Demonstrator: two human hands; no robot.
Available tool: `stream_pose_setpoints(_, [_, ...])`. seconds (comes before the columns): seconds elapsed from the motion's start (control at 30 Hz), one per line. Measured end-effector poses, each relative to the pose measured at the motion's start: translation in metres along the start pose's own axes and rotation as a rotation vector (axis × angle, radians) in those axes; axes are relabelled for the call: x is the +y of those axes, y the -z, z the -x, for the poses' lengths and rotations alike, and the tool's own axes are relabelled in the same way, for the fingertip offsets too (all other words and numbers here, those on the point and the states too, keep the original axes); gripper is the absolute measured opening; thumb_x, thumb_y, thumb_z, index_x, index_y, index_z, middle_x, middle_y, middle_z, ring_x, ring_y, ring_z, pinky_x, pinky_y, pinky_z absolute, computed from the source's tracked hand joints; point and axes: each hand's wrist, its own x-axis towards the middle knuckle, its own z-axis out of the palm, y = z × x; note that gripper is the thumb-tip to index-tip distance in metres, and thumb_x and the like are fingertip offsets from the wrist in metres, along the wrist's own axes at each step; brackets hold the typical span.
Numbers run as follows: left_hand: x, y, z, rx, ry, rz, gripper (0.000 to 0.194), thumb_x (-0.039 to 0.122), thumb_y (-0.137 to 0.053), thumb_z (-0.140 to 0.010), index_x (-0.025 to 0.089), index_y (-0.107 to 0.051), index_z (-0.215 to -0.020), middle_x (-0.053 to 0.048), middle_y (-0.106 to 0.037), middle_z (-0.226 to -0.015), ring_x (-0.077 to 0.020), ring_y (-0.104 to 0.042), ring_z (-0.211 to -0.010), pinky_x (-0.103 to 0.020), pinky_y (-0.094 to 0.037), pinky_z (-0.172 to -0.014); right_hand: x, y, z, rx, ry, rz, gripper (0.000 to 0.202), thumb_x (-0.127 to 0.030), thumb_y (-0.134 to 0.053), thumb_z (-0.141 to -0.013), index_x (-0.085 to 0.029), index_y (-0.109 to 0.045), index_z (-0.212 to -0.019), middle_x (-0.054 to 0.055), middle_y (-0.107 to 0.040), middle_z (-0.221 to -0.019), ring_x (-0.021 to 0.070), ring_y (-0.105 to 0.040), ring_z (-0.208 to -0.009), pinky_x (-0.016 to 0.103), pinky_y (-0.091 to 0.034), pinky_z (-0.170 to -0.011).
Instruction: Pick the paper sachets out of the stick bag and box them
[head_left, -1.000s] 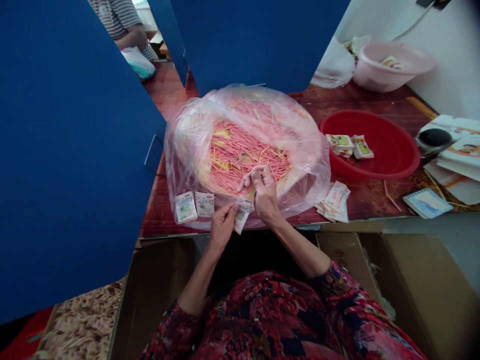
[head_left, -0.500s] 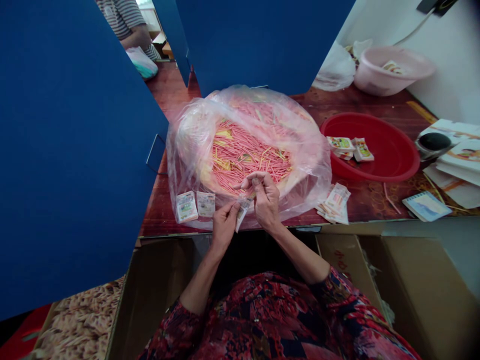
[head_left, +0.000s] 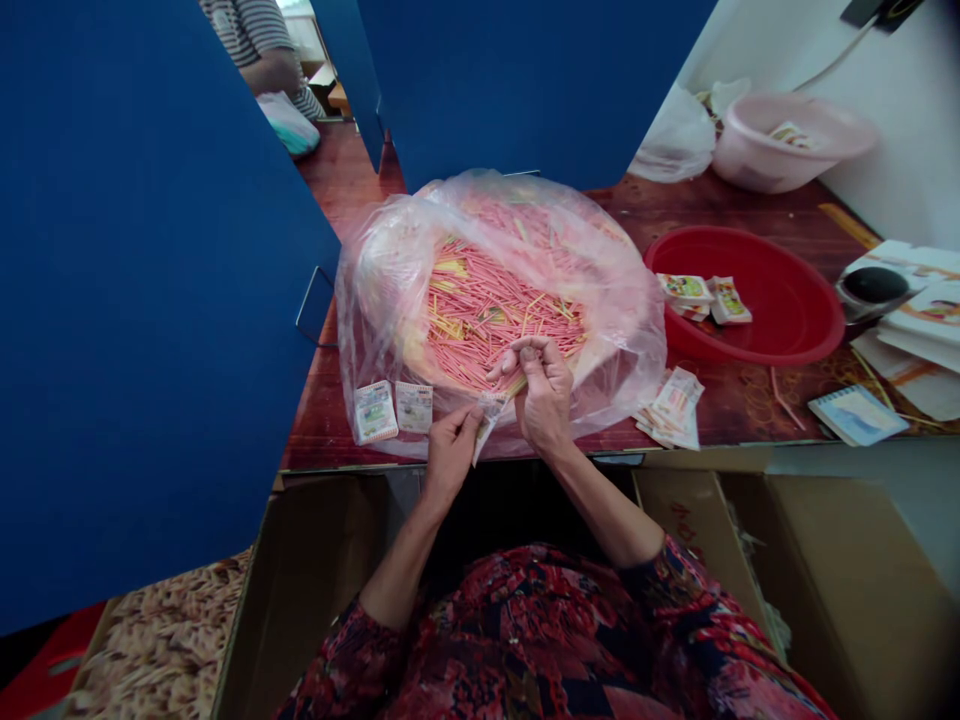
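My left hand (head_left: 451,452) pinches a small printed packet (head_left: 487,418) at the table's front edge. Just right of the packet, my right hand (head_left: 546,395) has its fingers curled together; what they hold, if anything, is too small to make out. Both hands are at the near side of a large clear plastic bag (head_left: 615,370) full of thin pink and yellow sticks (head_left: 499,310). Two more packets, one (head_left: 375,411) beside the other (head_left: 414,407), lie on the bag's front left edge. A pile of flat packets (head_left: 677,408) lies to the right of the bag.
A red basin (head_left: 787,310) holds several packets. Behind it are a pink basin (head_left: 765,165) and a white bag (head_left: 679,135). A metal cup (head_left: 872,290) and a notebook (head_left: 857,413) lie right. Blue panels (head_left: 150,300) stand left and behind; a person's striped sleeve (head_left: 262,28) shows.
My right hand has moved slightly right and up, away from the packet. My left hand still holds the packet. The whole view has shifted very slightly.
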Motion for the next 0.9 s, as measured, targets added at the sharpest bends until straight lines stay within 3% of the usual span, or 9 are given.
stream_pose_setpoints(0.17, [-0.003, 0.001, 0.0, -0.001, -0.006, -0.008, 0.035, 0.046, -0.066, -0.087, 0.015, -0.081, -0.096, -0.003, -0.077, -0.082, -0.0171, -0.066, -0.073, -0.028, -0.051, -0.072, -0.004, 0.002, -0.005, 0.007, -0.02, -0.008, 0.014, -0.038, -0.058, -0.096, -0.024, -0.057, -0.095, -0.005, -0.056, -0.072, 0.0117, -0.066, -0.067, 0.026, -0.055, -0.065])
stream_pose_setpoints(0.33, [-0.002, 0.002, 0.0, -0.038, -0.03, 0.001, 0.034, 0.044, -0.065, -0.089, 0.016, -0.081, -0.101, -0.003, -0.078, -0.086, -0.0177, -0.068, -0.075, -0.029, -0.053, -0.074, 0.0, 0.004, -0.006, -0.043, -0.143, -0.009, 0.013, -0.036, -0.06, -0.093, -0.023, -0.058, -0.094, -0.005, -0.057, -0.071, 0.0123, -0.066, -0.064, 0.027, -0.053, -0.066])
stream_pose_setpoints(0.47, [0.001, 0.0, -0.003, -0.027, -0.061, 0.007, 0.032, 0.042, -0.068, -0.087, 0.017, -0.081, -0.101, -0.004, -0.079, -0.089, -0.019, -0.069, -0.078, -0.03, -0.054, -0.074, 0.001, 0.004, -0.003, -0.09, -0.158, 0.074, 0.012, -0.034, -0.058, -0.093, -0.023, -0.059, -0.092, -0.004, -0.06, -0.07, 0.014, -0.066, -0.067, 0.031, -0.055, -0.074])
stream_pose_setpoints(0.63, [0.002, -0.004, -0.006, 0.024, -0.085, 0.071, 0.036, 0.048, -0.067, -0.088, 0.017, -0.08, -0.101, -0.005, -0.078, -0.09, -0.0185, -0.068, -0.08, -0.029, -0.053, -0.077, -0.008, 0.002, 0.005, -0.243, -0.125, 0.328, 0.024, -0.044, -0.053, -0.098, -0.023, -0.066, -0.096, 0.002, -0.071, -0.085, 0.018, -0.066, -0.084, 0.034, -0.052, -0.084])
stream_pose_setpoints(0.77, [0.001, -0.006, -0.009, 0.093, -0.087, 0.18, 0.038, 0.052, -0.068, -0.087, 0.018, -0.079, -0.096, -0.003, -0.074, -0.084, -0.0151, -0.064, -0.075, -0.026, -0.051, -0.074, -0.015, 0.005, 0.007, -0.446, -0.1, 0.457, 0.036, -0.053, -0.05, -0.098, -0.023, -0.067, -0.105, 0.007, -0.07, -0.112, 0.0234, -0.063, -0.11, 0.041, -0.046, -0.101])
stream_pose_setpoints(0.83, [0.001, -0.007, -0.013, 0.126, -0.09, 0.267, 0.036, 0.052, -0.071, -0.085, 0.018, -0.078, -0.093, -0.002, -0.073, -0.084, -0.0136, -0.063, -0.076, -0.024, -0.051, -0.074, -0.015, 0.008, 0.007, -0.416, -0.042, 0.46, 0.038, -0.053, -0.058, -0.093, -0.024, -0.061, -0.117, 0.008, -0.064, -0.124, 0.0243, -0.059, -0.118, 0.042, -0.044, -0.106])
stream_pose_setpoints(0.9, [0.002, -0.007, -0.016, 0.13, -0.086, 0.384, 0.033, 0.051, -0.075, -0.082, 0.019, -0.077, -0.093, -0.001, -0.072, -0.088, -0.0127, -0.063, -0.08, -0.024, -0.051, -0.079, -0.012, 0.011, 0.008, -0.32, 0.007, 0.465, 0.038, -0.049, -0.067, -0.088, -0.023, -0.058, -0.114, 0.008, -0.062, -0.119, 0.0227, -0.06, -0.111, 0.039, -0.047, -0.1])
